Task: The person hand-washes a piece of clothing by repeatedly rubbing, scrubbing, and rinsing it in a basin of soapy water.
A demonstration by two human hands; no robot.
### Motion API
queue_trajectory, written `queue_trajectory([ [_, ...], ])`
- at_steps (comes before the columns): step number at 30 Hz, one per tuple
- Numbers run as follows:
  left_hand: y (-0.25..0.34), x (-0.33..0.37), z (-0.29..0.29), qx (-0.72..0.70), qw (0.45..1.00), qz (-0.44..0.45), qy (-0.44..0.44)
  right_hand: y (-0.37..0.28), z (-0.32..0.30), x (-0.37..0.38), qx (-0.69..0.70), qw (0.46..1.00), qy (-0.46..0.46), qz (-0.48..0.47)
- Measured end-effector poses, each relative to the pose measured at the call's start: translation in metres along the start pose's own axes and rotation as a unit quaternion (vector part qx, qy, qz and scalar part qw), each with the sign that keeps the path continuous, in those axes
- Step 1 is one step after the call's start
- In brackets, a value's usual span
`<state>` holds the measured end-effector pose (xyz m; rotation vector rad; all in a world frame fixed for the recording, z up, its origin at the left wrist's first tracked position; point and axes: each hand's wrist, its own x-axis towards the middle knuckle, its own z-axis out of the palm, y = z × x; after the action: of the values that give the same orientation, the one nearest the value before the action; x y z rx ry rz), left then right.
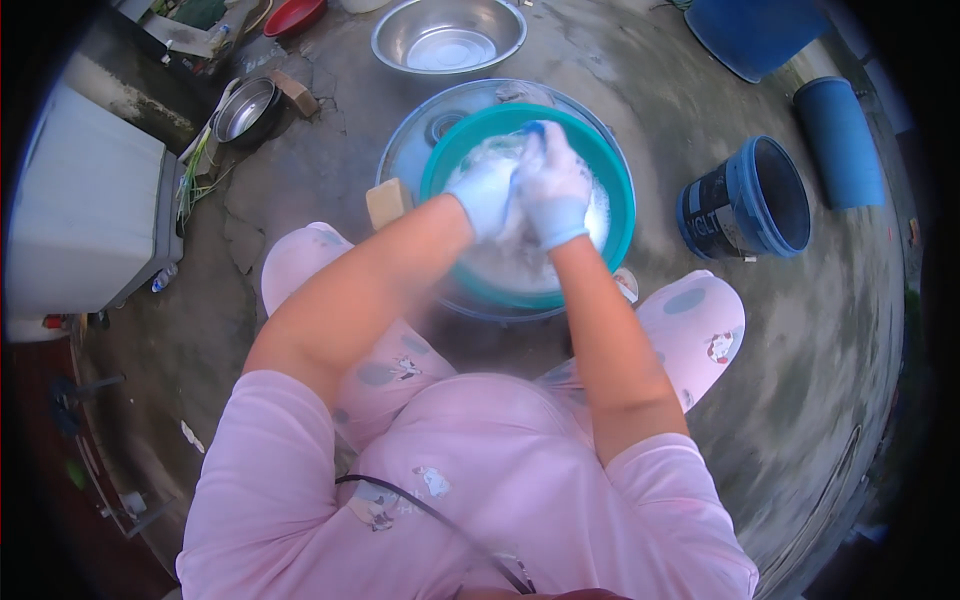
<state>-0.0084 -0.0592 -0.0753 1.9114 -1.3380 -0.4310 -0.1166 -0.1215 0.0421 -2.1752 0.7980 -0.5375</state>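
Hands pressing together, left hand (487, 192) and right hand (553, 185), both gloved, curled around something white and soapy inside teal bowl (618, 215), sitting in bigger clear basin (400, 150); bare floor around.

One head-worn camera looks steeply down, close over the teal basin (610, 215).

Count of items on the concrete ground. Gloved hands: two, the left hand (487, 190) and the right hand (553, 190), both inside one teal basin (620, 215). Under it, one larger clear basin (405, 150). Steel vessels: two, one wide steel bowl (448, 35) and one smaller steel pot (245, 108). Blue containers: three, namely one open bucket (748, 198), one lying drum (838, 140) and one large tub (755, 35). Red bowl (294, 15): one. Tan soap block (388, 202): one.
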Motion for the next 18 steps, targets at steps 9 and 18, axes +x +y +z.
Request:
queue_trajectory([
  [9,0.055,-0.032,0.024,-0.697,0.686,-0.209,0.02,0.008,0.001,-0.038,-0.135,0.978,-0.077,-0.138],
  [18,0.011,-0.039,0.03,-0.727,0.634,-0.259,-0.041,0.015,0.012,-0.054,-0.069,0.988,-0.047,-0.132],
])
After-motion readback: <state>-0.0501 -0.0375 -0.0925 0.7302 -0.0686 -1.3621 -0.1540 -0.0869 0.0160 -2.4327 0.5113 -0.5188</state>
